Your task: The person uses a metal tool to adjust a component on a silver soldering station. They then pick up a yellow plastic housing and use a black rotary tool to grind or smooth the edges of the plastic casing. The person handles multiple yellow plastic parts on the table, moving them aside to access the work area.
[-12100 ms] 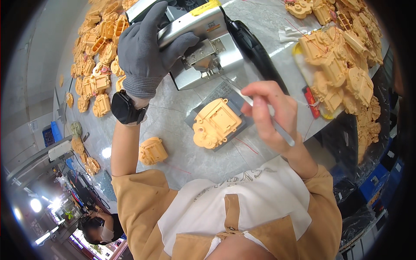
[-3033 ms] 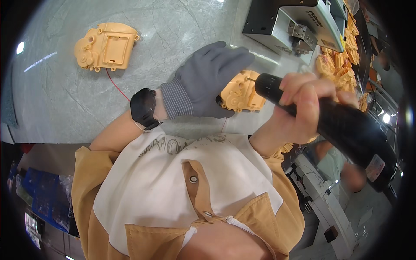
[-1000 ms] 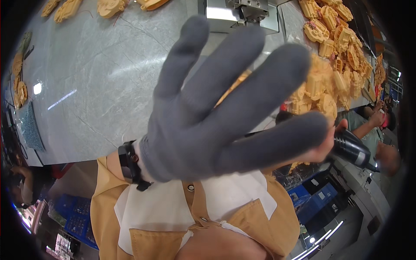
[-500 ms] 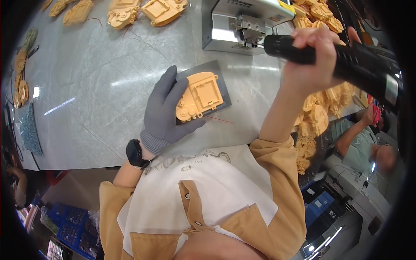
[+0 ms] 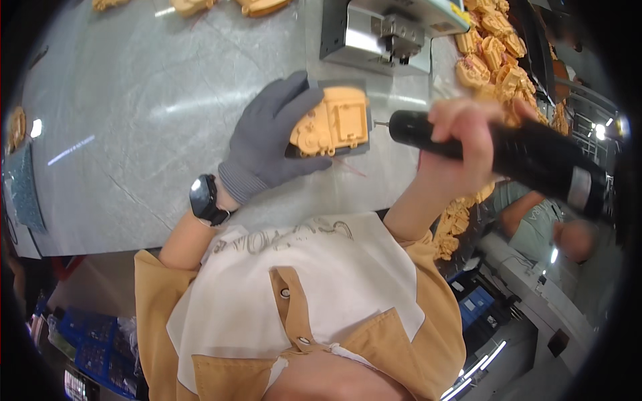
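Observation:
My left hand (image 5: 267, 137), in a grey glove, grips the left side of a yellow-orange plastic housing (image 5: 349, 121), fingers along its upper edge and thumb below. The housing lies on a dark flat pad (image 5: 358, 84) on the table; a thin red wire trails from its lower edge. My bare right hand (image 5: 468, 134) is wrapped round a black electric screwdriver (image 5: 542, 160), held almost level. The screwdriver's bit points left and stops just short of the housing's right side. Some blur covers the right hand.
Beyond the screwdriver stands a silver metal box (image 5: 364, 33) with a small mechanism on its front, probably a screw feeder. Many orange housings (image 5: 495, 53) are heaped along the right. More housings (image 5: 264, 5) lie at the far edge. At the right, another person (image 5: 525, 214) sits.
The screwdriver has moved from the silver box's mechanism down and left toward the housing. My view has shifted, and the left hand still holds the housing.

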Tool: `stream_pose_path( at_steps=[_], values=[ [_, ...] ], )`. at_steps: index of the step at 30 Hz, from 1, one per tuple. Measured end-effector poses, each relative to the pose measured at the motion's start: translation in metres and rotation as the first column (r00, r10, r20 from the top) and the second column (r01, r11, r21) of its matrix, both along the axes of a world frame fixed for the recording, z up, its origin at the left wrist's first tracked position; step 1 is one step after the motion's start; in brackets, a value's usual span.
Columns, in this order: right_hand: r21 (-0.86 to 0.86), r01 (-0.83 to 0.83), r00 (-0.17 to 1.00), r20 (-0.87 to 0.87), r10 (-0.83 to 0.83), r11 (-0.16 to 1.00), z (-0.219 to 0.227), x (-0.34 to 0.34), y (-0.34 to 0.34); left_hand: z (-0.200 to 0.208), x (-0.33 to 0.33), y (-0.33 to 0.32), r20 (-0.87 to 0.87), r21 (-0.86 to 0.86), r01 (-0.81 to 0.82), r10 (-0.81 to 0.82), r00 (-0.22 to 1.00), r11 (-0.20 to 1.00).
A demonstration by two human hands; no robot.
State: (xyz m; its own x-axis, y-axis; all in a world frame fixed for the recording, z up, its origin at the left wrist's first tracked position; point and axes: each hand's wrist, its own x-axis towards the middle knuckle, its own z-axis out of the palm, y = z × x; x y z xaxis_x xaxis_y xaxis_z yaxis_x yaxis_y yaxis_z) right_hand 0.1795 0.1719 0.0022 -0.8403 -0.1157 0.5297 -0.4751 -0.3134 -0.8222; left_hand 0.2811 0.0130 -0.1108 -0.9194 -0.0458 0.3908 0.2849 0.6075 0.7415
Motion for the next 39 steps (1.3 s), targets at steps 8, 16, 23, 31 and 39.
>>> stream_pose_path(
  at_steps=[8, 16, 23, 31, 39],
  values=[
    [0.053, -0.06, 0.998, 0.005, 0.06, 0.997, 0.003, 0.038, 0.001, -0.002, 0.004, 0.001, 0.056, -0.015, -0.021, 0.022, 0.998, 1.0],
    [0.028, -0.086, 0.996, 0.041, 0.085, 0.996, -0.007, 0.037, -0.002, -0.006, 0.006, 0.0, 0.054, -0.016, -0.017, 0.018, 0.998, 1.0],
    [-0.188, -0.198, 0.98, -0.018, 0.198, 0.962, -0.001, 0.044, 0.006, 0.034, 0.014, 0.016, -0.181, -0.059, -0.136, 0.124, 0.976, 0.989],
    [-0.248, -0.347, 0.936, -0.033, 0.35, 0.904, 0.004, 0.044, 0.019, 0.03, 0.009, 0.024, -0.193, -0.001, -0.062, 0.061, 0.979, 0.998],
    [-0.272, -0.302, 0.951, -0.028, 0.307, 0.914, 0.006, 0.047, 0.02, 0.034, 0.013, 0.022, -0.18, -0.047, -0.056, 0.046, 0.983, 0.997]
  ],
)
